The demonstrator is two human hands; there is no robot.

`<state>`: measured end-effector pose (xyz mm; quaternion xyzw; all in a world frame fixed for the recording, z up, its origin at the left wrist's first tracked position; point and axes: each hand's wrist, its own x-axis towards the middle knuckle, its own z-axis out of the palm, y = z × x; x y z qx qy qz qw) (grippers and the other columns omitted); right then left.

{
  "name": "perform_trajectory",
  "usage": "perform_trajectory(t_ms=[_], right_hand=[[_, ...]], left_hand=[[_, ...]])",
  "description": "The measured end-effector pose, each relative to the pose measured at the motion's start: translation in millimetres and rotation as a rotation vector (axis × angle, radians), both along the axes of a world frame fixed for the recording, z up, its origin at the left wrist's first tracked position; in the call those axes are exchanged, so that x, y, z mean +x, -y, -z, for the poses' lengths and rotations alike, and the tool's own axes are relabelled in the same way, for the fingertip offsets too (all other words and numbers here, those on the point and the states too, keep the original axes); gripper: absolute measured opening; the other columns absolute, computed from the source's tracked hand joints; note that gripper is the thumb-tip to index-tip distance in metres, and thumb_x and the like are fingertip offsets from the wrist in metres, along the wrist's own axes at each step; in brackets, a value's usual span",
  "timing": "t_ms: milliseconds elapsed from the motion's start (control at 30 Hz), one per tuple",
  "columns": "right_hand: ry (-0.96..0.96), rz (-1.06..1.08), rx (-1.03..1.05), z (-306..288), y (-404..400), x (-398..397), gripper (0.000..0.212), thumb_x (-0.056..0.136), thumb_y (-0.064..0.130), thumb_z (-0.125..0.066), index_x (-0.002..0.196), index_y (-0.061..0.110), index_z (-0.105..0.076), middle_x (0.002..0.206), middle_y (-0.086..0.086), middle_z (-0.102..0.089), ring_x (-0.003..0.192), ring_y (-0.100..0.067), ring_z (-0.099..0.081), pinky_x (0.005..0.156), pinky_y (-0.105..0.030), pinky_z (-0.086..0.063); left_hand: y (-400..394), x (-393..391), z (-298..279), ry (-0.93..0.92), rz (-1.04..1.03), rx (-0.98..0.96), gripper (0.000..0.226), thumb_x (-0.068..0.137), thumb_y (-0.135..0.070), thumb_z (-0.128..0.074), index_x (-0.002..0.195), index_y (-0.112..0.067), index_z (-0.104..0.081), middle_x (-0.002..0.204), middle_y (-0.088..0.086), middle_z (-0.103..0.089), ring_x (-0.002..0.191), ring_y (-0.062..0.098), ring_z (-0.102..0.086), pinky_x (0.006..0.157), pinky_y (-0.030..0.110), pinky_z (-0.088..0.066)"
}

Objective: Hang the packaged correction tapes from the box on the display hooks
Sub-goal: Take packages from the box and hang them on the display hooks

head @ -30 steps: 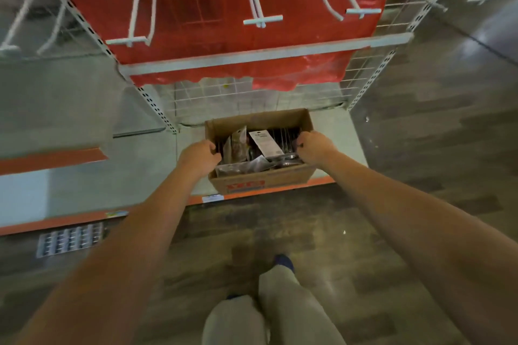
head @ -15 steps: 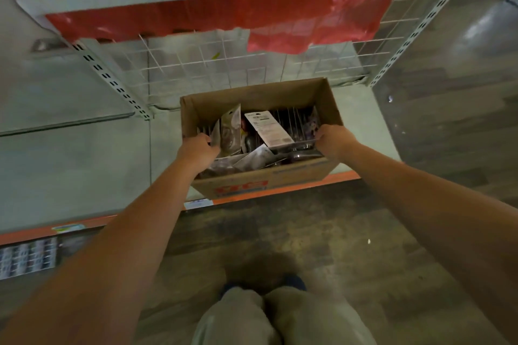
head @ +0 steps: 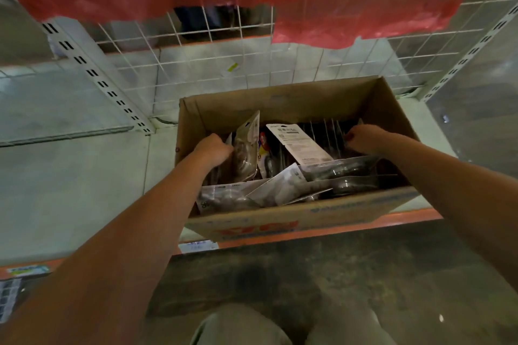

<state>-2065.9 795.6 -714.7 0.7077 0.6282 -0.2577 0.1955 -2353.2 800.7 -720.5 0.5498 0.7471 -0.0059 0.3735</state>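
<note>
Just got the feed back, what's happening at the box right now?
A person is reaching into the open cardboard box on the bottom shelf with both hands. The left hand is among the upright packets on the left side; the right hand is at the row of packets standing on edge on the right. Whether either has a firm hold is hard to tell. Nothing has been lifted out yet, and no hooks are in view, only the wire grid behind.

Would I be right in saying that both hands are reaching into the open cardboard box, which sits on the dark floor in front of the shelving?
Not quite: the head view shows the cardboard box sitting on the pale bottom shelf with the orange front edge, not on the floor. The rest holds: the left hand and right hand both reach into the open box among the packaged correction tapes.
</note>
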Motion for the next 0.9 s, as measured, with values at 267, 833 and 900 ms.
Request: perform_trajectory(t_ms=[267, 833, 900], right_hand=[[0.032, -0.064, -0.197, 7.3, -22.0, 3.5, 0.038, 0.099, 0.028, -0.044, 0.128, 0.007, -0.056, 0.135, -0.011, -0.052, 0.121, -0.024, -0.051, 0.1, -0.029, -0.037], [-0.05, -0.045, -0.162, 9.9, -14.0, 4.8, 0.026, 0.097, 0.025, -0.048, 0.109, 0.005, -0.061, 0.109, -0.008, -0.059, 0.088, -0.014, -0.054, 0.089, -0.028, -0.038], [-0.059, -0.064, -0.149, 10.1, -15.0, 5.4, 0.022, 0.097, 0.026, -0.047, 0.1, 0.01, -0.061, 0.1, -0.003, -0.059, 0.075, -0.008, -0.05, 0.083, -0.027, -0.038]], left_hand=[[-8.8, -0.7, 19.7, -0.015, 0.1, -0.211, 0.037, 0.102, -0.023, -0.036, 0.126, 0.001, -0.051, 0.127, 0.019, -0.052, 0.113, 0.03, -0.051, 0.093, 0.036, -0.039], [-4.9, 3.2, 22.6, -0.15, 0.152, -0.079, 0.032, 0.1, -0.024, -0.038, 0.076, -0.009, -0.052, 0.076, 0.005, -0.049, 0.078, 0.018, -0.051, 0.077, 0.03, -0.04], [-8.4, 2.3, 21.7, -0.248, 0.232, -0.053, 0.028, 0.099, -0.022, -0.04, 0.085, -0.007, -0.058, 0.077, 0.006, -0.052, 0.084, 0.02, -0.054, 0.082, 0.031, -0.043]])
